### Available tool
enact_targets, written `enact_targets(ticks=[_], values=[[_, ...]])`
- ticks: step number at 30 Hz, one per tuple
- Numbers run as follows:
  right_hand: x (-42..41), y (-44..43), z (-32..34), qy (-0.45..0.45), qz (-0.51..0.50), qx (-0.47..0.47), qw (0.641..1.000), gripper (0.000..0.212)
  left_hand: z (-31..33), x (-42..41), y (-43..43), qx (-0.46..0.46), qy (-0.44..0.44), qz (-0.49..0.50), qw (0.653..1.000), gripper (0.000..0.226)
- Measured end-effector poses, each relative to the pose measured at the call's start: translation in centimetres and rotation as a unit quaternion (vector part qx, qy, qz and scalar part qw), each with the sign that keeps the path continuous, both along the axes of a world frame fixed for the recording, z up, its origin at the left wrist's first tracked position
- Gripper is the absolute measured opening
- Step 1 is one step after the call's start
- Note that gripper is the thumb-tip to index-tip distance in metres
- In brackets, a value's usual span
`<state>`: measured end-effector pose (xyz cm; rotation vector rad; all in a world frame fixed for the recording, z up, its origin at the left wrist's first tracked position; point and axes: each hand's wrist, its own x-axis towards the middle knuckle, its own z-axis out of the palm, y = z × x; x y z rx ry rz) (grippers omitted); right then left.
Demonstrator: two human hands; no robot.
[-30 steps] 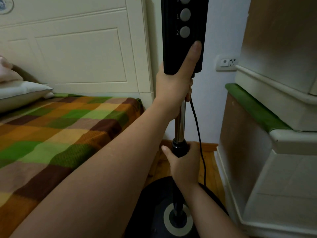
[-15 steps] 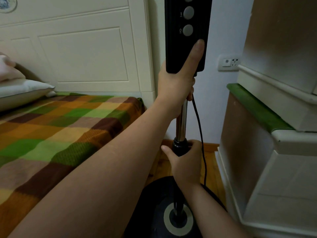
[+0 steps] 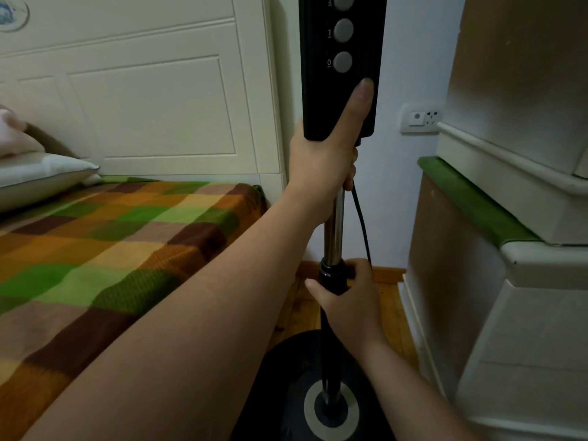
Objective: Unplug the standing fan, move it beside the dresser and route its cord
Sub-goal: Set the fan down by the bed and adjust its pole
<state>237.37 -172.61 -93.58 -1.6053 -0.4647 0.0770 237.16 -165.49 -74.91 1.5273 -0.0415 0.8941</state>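
Fan [image 3: 333, 232] upright between bed [image 3: 111, 237] and dresser [image 3: 471, 281]. Left hand [image 3: 321, 167] clamped just under control box [image 3: 318, 74], right hand [image 3: 350, 300] wrapped round lower collar [image 3: 331, 272]; hands well apart. Cord [image 3: 362, 224] hangs loose alongside. Best: lift straight, fan vertical, set base [image 3: 286, 393] down clear of cord.

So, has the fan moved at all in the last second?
No. The fan has not shifted: its control panel sits just as far left of the wall socket as before.
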Motion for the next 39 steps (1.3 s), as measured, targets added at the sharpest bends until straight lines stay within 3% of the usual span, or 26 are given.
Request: enact_targets(ticks=[2,4,7,9,11,13,15,17,21,27,39], values=[[1.3,-1.3,0.4,0.050,0.083,-0.032,0.995,0.042,0.1,0.0,0.0,-0.006,0.001,0.003,1.000,0.047],[2.3,-2.9,1.1,0.093,0.185,-0.054,0.977,0.050,0.2,0.0,0.0,-0.012,0.001,0.002,1.000,0.047],[2.6,-4.4,2.6,0.031,0.217,-0.198,0.955,0.062,0.1,-0.1,-0.1,-0.012,0.001,0.000,1.000,0.047],[2.8,-5.2,4.2,-0.047,0.181,-0.252,0.949,0.044,0.0,-0.1,0.0,-0.008,0.002,-0.002,1.000,0.047],[2.9,-5.8,7.0,-0.089,0.069,-0.214,0.970,0.027,0.0,-0.1,0.1,-0.006,-0.002,-0.003,1.000,0.047],[3.1,-5.8,10.4,-0.094,-0.036,-0.077,0.992,0.024,0.1,-0.1,0.1,-0.003,-0.004,-0.005,1.000,0.047],[3.0,-5.4,14.3,-0.088,-0.037,0.058,0.994,0.030,0.1,-0.1,0.1,0.005,-0.003,-0.002,1.000,0.046],[2.9,-4.7,17.8,-0.089,0.025,0.122,0.988,0.039,0.0,-0.1,0.2,0.015,-0.008,-0.001,1.000,0.047],[2.9,-2.1,23.5,-0.148,0.075,0.109,0.980,0.067,0.0,0.1,0.2,0.007,-0.006,-0.010,1.000,0.048],[3.2,0.2,26.2,-0.157,0.072,0.136,0.976,0.038,0.1,0.4,0.3,-0.002,0.022,0.007,1.000,0.048],[4.2,0.7,24.8,-0.165,0.036,0.162,0.972,0.040,-1.1,-0.1,0.8,0.007,0.030,0.013,0.999,0.053]])
